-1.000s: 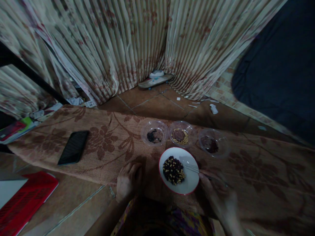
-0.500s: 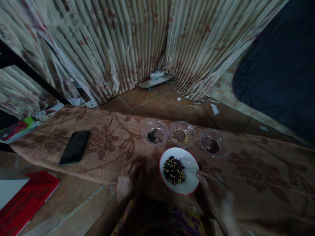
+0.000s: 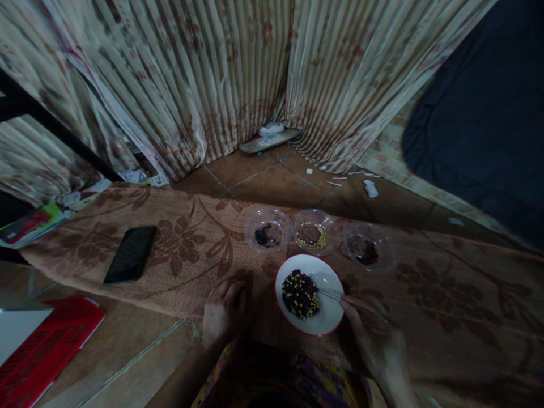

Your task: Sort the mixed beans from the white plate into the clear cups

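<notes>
My right hand (image 3: pixel 374 328) pinches a pair of thin metal tweezers (image 3: pixel 329 293) at the right side of a white bowl with a red rim (image 3: pixel 332 317). The tweezer tips reach into the bowl, at the edge of a heap of mixed dark and yellow beans (image 3: pixel 300 294); whether they grip a bean is too small to tell. To the left of the bowl, my left hand (image 3: pixel 224 311) rests on the cloth with its fingers curled in. Behind the bowl stand three clear plastic cups: one with black beans (image 3: pixel 267 229), one with yellow beans (image 3: pixel 315 232), one with dark red beans (image 3: pixel 369 247).
A patterned brown cloth (image 3: pixel 178 283) covers the bench. A black phone (image 3: pixel 130 255) lies on its left part. Beyond are striped curtains (image 3: pixel 238 68), a skateboard (image 3: pixel 271 140) and paper scraps on the tiled floor. A red basket (image 3: pixel 51 345) stands at lower left.
Almost nothing differs. Both hands, the bowl and the cups keep their places, and the tweezers stay at the edge of the bean heap.
</notes>
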`<state>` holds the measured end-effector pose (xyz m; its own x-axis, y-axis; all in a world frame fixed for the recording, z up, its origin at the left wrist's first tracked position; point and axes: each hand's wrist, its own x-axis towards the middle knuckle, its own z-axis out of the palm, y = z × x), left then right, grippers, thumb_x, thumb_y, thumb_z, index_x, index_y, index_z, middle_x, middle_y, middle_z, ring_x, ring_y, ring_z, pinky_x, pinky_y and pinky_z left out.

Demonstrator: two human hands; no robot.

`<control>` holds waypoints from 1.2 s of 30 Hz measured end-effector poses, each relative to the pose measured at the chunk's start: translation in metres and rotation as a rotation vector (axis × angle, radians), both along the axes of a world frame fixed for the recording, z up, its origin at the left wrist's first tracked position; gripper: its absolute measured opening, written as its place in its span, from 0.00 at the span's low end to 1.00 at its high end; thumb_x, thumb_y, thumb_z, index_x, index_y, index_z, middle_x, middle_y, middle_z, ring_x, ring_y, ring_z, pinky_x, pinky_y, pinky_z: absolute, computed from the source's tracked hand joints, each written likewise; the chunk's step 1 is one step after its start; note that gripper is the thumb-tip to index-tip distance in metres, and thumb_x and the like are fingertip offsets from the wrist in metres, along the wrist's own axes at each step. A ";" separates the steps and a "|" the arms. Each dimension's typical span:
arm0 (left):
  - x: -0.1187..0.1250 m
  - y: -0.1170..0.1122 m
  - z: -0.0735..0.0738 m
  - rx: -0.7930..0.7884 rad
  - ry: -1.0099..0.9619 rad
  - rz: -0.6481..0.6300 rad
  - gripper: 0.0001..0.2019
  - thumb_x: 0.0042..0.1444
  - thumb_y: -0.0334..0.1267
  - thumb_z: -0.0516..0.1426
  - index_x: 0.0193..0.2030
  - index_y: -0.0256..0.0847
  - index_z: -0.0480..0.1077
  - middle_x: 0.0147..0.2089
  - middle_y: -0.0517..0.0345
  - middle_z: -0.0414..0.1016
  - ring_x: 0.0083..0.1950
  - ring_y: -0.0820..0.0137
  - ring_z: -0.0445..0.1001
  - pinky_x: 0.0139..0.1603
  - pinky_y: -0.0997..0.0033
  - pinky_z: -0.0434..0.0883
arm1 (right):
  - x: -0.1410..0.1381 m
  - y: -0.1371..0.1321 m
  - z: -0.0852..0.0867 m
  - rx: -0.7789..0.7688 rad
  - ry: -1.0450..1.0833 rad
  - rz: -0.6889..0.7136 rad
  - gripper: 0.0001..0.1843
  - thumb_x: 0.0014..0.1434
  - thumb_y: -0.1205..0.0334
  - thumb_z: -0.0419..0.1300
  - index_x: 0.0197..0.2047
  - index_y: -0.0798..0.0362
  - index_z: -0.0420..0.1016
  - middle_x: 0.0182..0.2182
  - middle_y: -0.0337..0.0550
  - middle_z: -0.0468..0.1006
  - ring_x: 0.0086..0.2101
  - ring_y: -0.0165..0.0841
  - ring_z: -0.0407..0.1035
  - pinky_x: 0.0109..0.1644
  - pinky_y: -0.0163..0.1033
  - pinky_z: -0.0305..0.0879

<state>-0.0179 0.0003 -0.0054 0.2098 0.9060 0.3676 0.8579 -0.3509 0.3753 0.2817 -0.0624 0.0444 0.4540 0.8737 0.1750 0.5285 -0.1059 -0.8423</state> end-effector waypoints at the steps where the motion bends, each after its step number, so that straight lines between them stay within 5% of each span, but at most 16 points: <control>1: 0.000 0.000 0.000 -0.002 0.000 -0.002 0.09 0.66 0.37 0.53 0.44 0.43 0.75 0.42 0.54 0.80 0.41 0.65 0.78 0.44 0.65 0.73 | 0.000 0.000 -0.001 0.002 -0.011 0.005 0.17 0.58 0.44 0.64 0.30 0.48 0.83 0.36 0.46 0.81 0.38 0.38 0.77 0.38 0.39 0.75; 36: 0.001 0.001 0.003 0.012 -0.012 -0.009 0.09 0.66 0.37 0.53 0.43 0.43 0.75 0.40 0.55 0.80 0.40 0.65 0.78 0.42 0.66 0.73 | 0.003 -0.003 -0.003 -0.007 0.002 -0.003 0.17 0.59 0.46 0.63 0.33 0.50 0.83 0.38 0.48 0.81 0.40 0.40 0.76 0.42 0.43 0.73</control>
